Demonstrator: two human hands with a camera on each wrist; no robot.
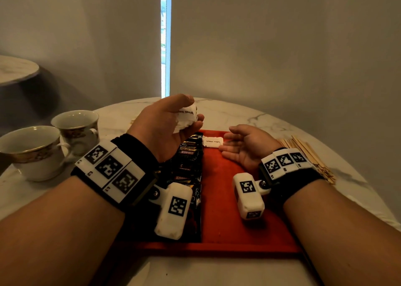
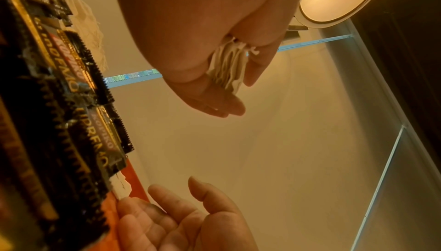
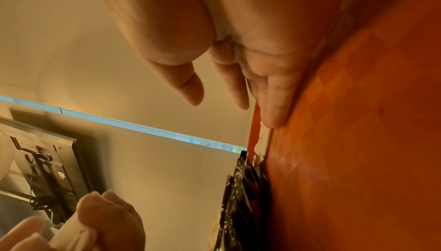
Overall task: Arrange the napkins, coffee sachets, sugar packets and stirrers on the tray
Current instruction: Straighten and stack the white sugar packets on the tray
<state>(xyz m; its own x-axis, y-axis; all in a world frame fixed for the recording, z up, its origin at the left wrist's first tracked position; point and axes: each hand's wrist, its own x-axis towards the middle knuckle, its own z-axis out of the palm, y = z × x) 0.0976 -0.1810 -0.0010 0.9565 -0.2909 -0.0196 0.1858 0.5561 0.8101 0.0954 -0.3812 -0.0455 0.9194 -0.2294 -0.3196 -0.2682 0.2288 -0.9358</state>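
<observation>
We are laying sugar packets: left hand (image 1: 167,123) grips a bundle (image 1: 187,117) — right hand (image 1: 243,147), fingers spread, beside the first packet (image 1: 212,142) on the tray (image 1: 230,199) — next packet goes alongside.

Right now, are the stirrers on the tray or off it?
Off. The stirrers lie in a pile on the marble table, beyond the red tray's right edge.

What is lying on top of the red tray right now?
On the red tray lie a row of overlapping black coffee sachets, one white sugar packet and the open right hand. The left forearm hides the tray's left part.
</observation>
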